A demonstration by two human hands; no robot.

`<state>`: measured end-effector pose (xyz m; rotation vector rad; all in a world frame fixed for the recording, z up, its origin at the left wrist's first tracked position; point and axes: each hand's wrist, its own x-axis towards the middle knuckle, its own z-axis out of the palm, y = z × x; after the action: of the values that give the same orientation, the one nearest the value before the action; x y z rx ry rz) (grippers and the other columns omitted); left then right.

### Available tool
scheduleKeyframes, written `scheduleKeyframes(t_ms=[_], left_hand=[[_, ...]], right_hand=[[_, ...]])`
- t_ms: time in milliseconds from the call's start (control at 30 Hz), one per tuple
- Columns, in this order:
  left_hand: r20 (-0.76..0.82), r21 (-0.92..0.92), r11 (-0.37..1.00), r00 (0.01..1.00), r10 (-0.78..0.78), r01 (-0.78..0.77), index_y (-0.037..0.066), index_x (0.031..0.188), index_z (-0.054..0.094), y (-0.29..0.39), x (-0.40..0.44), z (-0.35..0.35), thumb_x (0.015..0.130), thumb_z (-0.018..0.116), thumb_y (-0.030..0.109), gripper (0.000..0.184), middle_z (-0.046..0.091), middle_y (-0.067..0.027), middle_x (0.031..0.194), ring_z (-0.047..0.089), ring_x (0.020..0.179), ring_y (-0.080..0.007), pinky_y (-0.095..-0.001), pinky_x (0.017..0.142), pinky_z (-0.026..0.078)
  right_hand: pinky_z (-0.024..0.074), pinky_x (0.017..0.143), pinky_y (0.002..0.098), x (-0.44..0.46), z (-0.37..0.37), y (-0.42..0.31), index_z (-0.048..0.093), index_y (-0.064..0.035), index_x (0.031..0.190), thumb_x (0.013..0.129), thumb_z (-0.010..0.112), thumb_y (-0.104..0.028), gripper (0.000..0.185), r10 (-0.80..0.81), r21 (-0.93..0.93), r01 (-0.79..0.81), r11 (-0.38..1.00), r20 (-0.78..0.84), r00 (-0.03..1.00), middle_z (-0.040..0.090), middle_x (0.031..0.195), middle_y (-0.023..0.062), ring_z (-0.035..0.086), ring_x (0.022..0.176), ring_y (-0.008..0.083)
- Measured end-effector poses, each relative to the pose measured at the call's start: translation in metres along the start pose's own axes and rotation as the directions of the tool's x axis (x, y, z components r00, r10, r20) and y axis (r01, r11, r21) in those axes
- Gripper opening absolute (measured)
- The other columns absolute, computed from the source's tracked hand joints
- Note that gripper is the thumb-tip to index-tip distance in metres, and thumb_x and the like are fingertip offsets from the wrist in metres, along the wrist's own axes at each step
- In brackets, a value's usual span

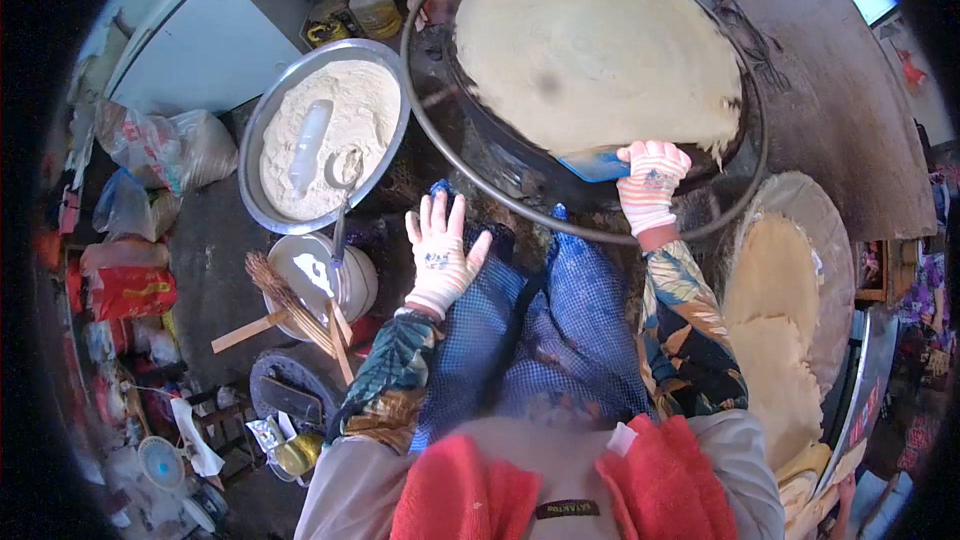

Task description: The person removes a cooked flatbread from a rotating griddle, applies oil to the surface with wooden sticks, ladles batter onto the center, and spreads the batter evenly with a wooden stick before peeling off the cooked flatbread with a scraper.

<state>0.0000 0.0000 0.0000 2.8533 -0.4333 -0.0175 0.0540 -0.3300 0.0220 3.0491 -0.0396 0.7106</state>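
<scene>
A wide, pale layer of batter (590, 50) covers most of a round dark griddle (510, 135). My right hand (652, 188), in a striped glove, is closed round a blue scraper (592, 167) at the griddle's near edge. The scraper's blade lies along the lower rim of the pale layer; its grip is hidden in the fist. My left hand (438, 252), in a matching glove, has its fingers spread and holds nothing. It hovers near my left knee, to the right of a white bucket (358, 285).
A metal ring (414, 105) surrounds the griddle. At left, a steel basin (250, 155) holds flour, a plastic bottle (311, 145) and a ladle (345, 180). A straw brush (290, 302) and wooden sticks cross the bucket. Finished flat sheets (775, 280) lie on a round tray at right.
</scene>
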Motion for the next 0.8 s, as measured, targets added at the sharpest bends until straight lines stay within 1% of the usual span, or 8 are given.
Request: scheduleKeyframes(t_ms=[300,367,467,500,567,600,633,800], left_hand=[[-0.051,0.008,0.998,0.997,0.059,-0.058,0.005,0.138,0.044,0.009,0.017,-0.003,0.081,0.067,0.042,0.072,0.038,-0.0238,0.145,0.031,0.136,-0.0434,-0.0588,0.113,0.017],[-0.058,0.019,0.998,0.997,0.056,-0.055,0.005,0.138,0.045,0.016,0.011,-0.003,0.081,0.067,0.042,0.071,0.039,-0.0241,0.144,0.032,0.135,-0.0433,-0.0587,0.113,0.018],[-0.030,-0.008,0.999,0.999,0.036,-0.036,0.005,0.136,0.046,0.025,0.003,-0.007,0.081,0.067,0.041,0.068,0.041,-0.0251,0.142,0.033,0.134,-0.0435,-0.0587,0.112,0.019],[-0.045,-0.018,0.999,0.998,0.042,-0.043,0.005,0.136,0.047,0.027,0.002,-0.009,0.082,0.066,0.040,0.067,0.041,-0.0252,0.141,0.033,0.134,-0.0438,-0.0584,0.112,0.019],[-0.077,-0.034,0.998,0.996,0.054,-0.057,0.004,0.135,0.047,0.030,-0.001,-0.012,0.082,0.065,0.039,0.066,0.041,-0.0254,0.141,0.033,0.134,-0.0441,-0.0583,0.112,0.020],[-0.072,-0.035,0.998,0.996,0.054,-0.057,0.004,0.135,0.046,0.033,-0.004,-0.013,0.083,0.065,0.039,0.066,0.041,-0.0257,0.141,0.033,0.135,-0.0443,-0.0583,0.112,0.020],[-0.096,-0.041,0.997,0.993,0.061,-0.065,0.004,0.135,0.046,0.038,-0.007,-0.015,0.082,0.065,0.038,0.066,0.041,-0.0259,0.142,0.033,0.134,-0.0444,-0.0583,0.112,0.020],[-0.138,-0.095,0.990,0.987,0.087,-0.100,0.003,0.136,0.045,0.048,-0.023,-0.031,0.081,0.067,0.037,0.068,0.041,-0.0261,0.141,0.032,0.135,-0.0444,-0.0583,0.112,0.020]], right_hand=[[0.0357,0.074,0.0414,0.022,-0.005,-0.023,0.058,-0.0200,0.072,0.071,0.064,-0.022,0.006,0.000,0.098,0.014,0.995,-0.139,0.990,0.055,0.070,-0.0001,0.054,0.079,0.0231],[0.0372,0.077,0.0422,0.017,-0.002,-0.021,0.062,-0.0201,0.076,0.072,0.063,-0.019,0.004,0.004,0.105,0.008,0.994,-0.111,0.994,0.059,0.076,0.0004,0.057,0.082,0.0243],[0.0414,0.079,0.0453,0.017,-0.001,-0.026,0.065,-0.0174,0.090,0.080,0.056,-0.018,0.014,-0.015,0.162,-0.009,0.987,0.146,0.989,0.064,0.085,0.0038,0.061,0.086,0.0252],[0.0414,0.079,0.0453,0.019,0.001,-0.026,0.065,-0.0174,0.090,0.080,0.056,-0.018,0.014,-0.025,0.161,0.004,0.987,0.129,0.991,0.064,0.085,0.0038,0.061,0.086,0.0252],[0.0441,0.083,0.0447,0.022,0.013,-0.025,0.064,-0.0130,0.097,0.083,0.052,-0.015,0.019,-0.242,0.244,0.234,0.941,0.004,0.970,0.065,0.092,0.0053,0.063,0.087,0.0263],[0.0444,0.090,0.0421,0.026,0.014,-0.025,0.063,-0.0105,0.107,0.086,0.048,-0.013,0.026,-0.232,0.185,0.196,0.963,0.202,0.951,0.067,0.103,0.0079,0.063,0.097,0.0272],[0.0437,0.093,0.0411,0.026,0.007,-0.024,0.061,-0.0100,0.115,0.087,0.047,-0.013,0.031,-0.255,0.152,0.228,0.962,0.187,0.949,0.065,0.116,0.0086,0.061,0.107,0.0260],[0.0440,0.093,0.0402,0.057,-0.028,-0.043,0.053,-0.0065,0.123,0.088,0.047,-0.016,0.037,-0.254,0.009,0.264,0.965,0.299,0.920,0.062,0.122,0.0109,0.059,0.112,0.0233]])
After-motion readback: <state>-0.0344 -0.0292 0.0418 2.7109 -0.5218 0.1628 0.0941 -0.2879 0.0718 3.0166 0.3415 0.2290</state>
